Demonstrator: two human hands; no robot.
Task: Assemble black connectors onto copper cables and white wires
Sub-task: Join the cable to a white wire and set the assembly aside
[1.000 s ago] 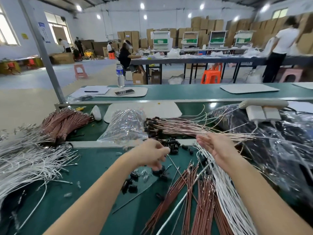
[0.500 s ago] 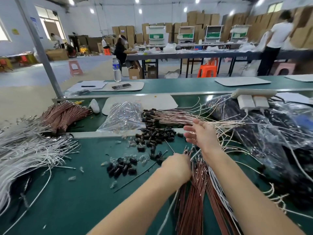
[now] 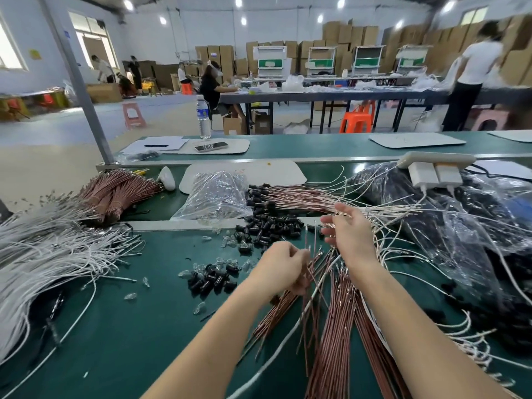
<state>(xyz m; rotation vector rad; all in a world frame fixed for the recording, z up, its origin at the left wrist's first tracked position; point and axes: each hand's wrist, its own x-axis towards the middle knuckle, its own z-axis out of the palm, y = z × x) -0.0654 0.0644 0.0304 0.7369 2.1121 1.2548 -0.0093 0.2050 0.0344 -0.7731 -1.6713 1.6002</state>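
Left hand (image 3: 283, 267) grip pinching copper cables (image 3: 334, 341), right hand (image 3: 351, 240) grip unclear, black connectors (image 3: 270, 228) beside, plastic bag (image 3: 214, 197) beyond

Readable text: none that I can make out.
Water bottle label (image 3: 203, 113): blue, print too blurred.
Wall signs (image 3: 66, 32): too small for me.

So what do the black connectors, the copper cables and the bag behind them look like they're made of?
The black connectors look like moulded plastic: dull black with faint highlights. The copper cables have a coppery, slightly glossy sheath; whether that is bare metal or a tinted plastic jacket can't be told from here. The bag is thin clear plastic film, crinkled and glinting under the lights.
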